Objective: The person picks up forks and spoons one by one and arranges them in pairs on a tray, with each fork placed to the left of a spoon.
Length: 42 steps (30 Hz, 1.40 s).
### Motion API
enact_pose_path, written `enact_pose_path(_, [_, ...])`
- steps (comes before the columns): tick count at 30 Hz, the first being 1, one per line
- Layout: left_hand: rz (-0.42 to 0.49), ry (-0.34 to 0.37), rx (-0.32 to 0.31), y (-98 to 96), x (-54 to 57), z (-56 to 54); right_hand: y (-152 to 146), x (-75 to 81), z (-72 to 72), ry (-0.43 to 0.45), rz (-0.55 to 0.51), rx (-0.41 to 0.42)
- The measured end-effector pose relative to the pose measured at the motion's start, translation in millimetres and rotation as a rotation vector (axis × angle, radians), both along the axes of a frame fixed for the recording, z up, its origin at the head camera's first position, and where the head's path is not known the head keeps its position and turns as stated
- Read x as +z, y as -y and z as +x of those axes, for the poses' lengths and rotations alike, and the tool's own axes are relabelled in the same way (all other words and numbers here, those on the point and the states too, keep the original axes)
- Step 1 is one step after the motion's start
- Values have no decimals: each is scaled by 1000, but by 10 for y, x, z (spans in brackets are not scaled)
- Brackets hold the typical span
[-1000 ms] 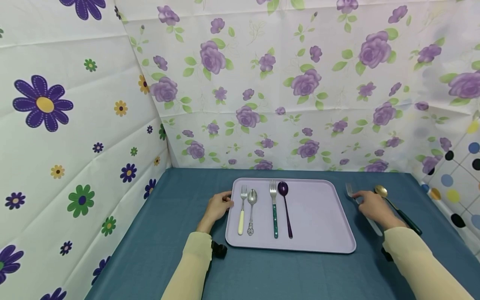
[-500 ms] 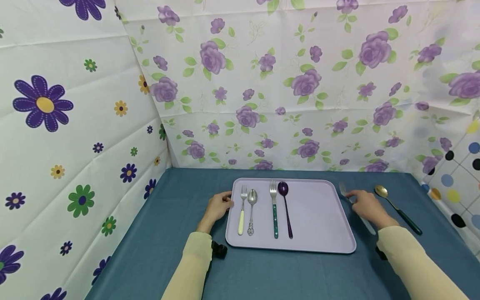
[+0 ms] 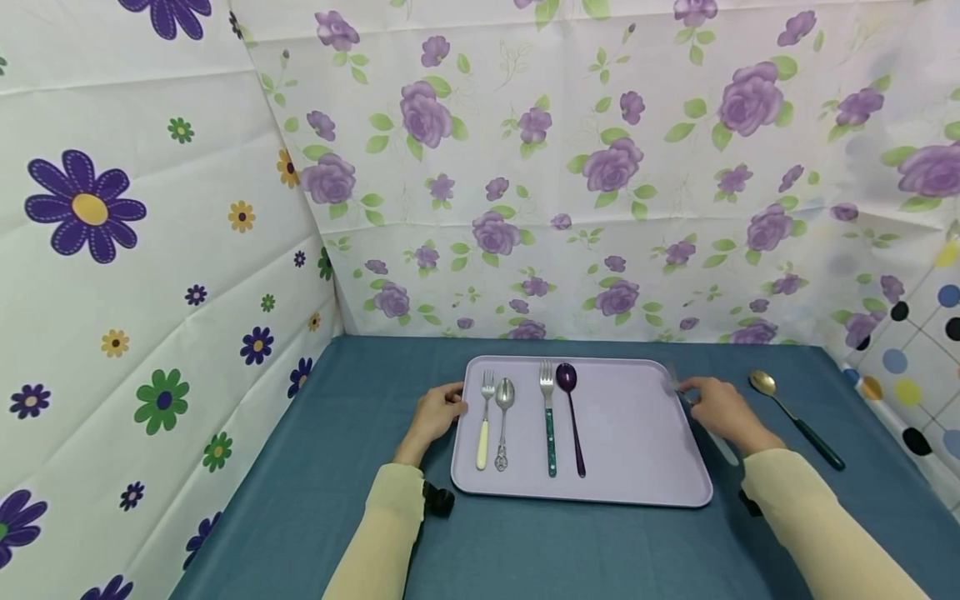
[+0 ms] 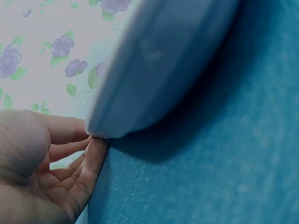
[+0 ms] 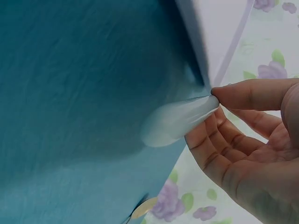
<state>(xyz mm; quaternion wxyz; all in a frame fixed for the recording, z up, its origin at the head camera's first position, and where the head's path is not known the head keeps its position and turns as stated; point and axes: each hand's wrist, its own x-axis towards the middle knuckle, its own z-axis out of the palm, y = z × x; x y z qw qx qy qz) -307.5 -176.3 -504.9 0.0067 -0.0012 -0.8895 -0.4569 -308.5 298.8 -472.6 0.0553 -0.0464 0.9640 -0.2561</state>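
Note:
My left hand point(image 3: 437, 414) is at the left rim of the pale lilac tray point(image 3: 637, 442); in the left wrist view its thumb and forefinger pinch the tray's edge. By the tray's right rim, my right hand point(image 3: 726, 410) pinches a fork with a pale, whitish handle point(image 5: 177, 122) between thumb and fingers. The fork's tines are faint in the head view, close to the tray's upper right corner. On the tray lie a fork with a cream handle point(image 3: 482, 442), a silver spoon point(image 3: 502, 425), a fork with a green handle point(image 3: 551, 433) and a dark purple spoon point(image 3: 573, 417).
A gold spoon with a dark green handle point(image 3: 817, 442) lies on the blue tablecloth point(image 3: 585, 550), right of my right hand. Flowered sheets point(image 3: 555, 167) rise behind the table and along its left. At the right stands a dotted sheet point(image 3: 918, 375).
My right hand has moved left with the pale-handled fork, away from the gold spoon and up to the tray's right rim. The left hand and the tray have stayed in place.

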Motion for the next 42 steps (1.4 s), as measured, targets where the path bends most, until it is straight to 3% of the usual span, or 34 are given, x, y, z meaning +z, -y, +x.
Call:
enact_pose_path(11, [-2,-5,-2,-1,18,7,169,16,-5,-39,-19,50])
enact_pose_path(24, [3,9,0,-2,-4,-12,283,93,24,-31,-24,60])
enact_pose_path(42, [3,7,2,-3,18,8,473,86,-10,-23,-22,117])
